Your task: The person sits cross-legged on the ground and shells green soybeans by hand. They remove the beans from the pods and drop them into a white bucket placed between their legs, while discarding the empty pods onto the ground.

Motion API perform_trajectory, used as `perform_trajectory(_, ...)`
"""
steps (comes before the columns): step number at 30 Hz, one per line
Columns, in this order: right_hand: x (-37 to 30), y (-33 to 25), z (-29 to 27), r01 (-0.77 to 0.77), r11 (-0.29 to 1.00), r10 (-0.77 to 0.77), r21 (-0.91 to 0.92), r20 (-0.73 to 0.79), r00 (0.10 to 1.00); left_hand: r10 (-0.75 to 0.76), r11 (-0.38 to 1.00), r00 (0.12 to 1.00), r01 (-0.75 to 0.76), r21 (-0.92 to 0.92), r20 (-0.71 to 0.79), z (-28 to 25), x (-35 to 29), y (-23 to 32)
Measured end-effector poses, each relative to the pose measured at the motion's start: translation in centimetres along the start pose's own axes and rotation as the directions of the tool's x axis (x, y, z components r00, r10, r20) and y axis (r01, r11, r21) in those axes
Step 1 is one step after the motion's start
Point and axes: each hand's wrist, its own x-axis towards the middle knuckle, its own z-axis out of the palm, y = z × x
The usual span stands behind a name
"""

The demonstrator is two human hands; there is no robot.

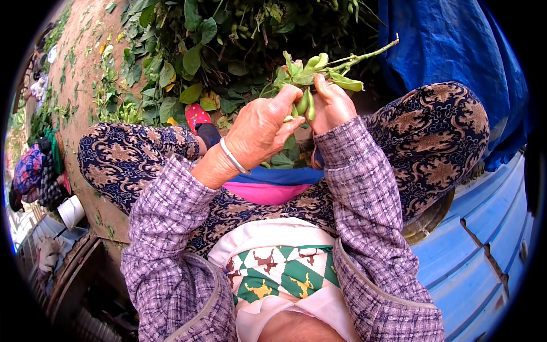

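Note:
In front of my knees, my right hand (333, 108) is closed around a leafy green bean stalk (367, 56) whose bare end points up to the right. Plump green pods (307, 105) hang from it between my two hands. My left hand (262, 126), with a bracelet on its wrist, pinches at a pod beside the right fingers. Exactly how its fingertips grip is partly hidden. Below the hands, a pink and blue cloth or container (268, 192) lies between my legs, with some green leaves near its far edge.
A big heap of bean plants (245, 25) lies ahead, with loose leaves on the brown ground. A blue tarp (450, 45) hangs at the far right above blue metal sheeting (473, 245). My foot wears a red shoe (197, 115). To the left stands a white bucket (71, 211).

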Motion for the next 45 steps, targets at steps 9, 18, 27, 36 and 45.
perform_trajectory(9, -0.6, -0.5, 0.5, -0.014, 0.976, 0.019, -0.218, 0.024, 1.0, -0.117, 0.983, 0.992, 0.108, -0.147, -0.053, -1.9, 0.7, 0.3)
perform_trajectory(18, -0.6, -0.9, 0.9, 0.105, 0.876, -0.003, -0.47, 0.213, 0.977, -0.363, 0.686, 0.924, 0.35, -0.638, 0.116, -4.1, 1.1, -0.1)
perform_trajectory(27, -0.4, -0.7, 0.8, 0.138, 0.904, -0.068, -0.405, 0.182, 0.981, -0.355, 0.169, 0.89, 0.363, -0.916, 0.287, -3.7, 0.9, -1.8)
perform_trajectory(36, -0.7, -0.3, 1.0, 0.155, 0.91, -0.093, -0.384, 0.175, 0.98, -0.429, 0.322, 0.893, 0.29, -0.901, 0.134, -2.8, 0.8, -1.2)
perform_trajectory(45, -1.1, -0.1, 0.8, 0.097, 0.939, -0.05, -0.329, 0.148, 0.988, -0.445, 0.433, 0.894, 0.269, -0.86, 0.055, -2.0, 1.0, -0.6)
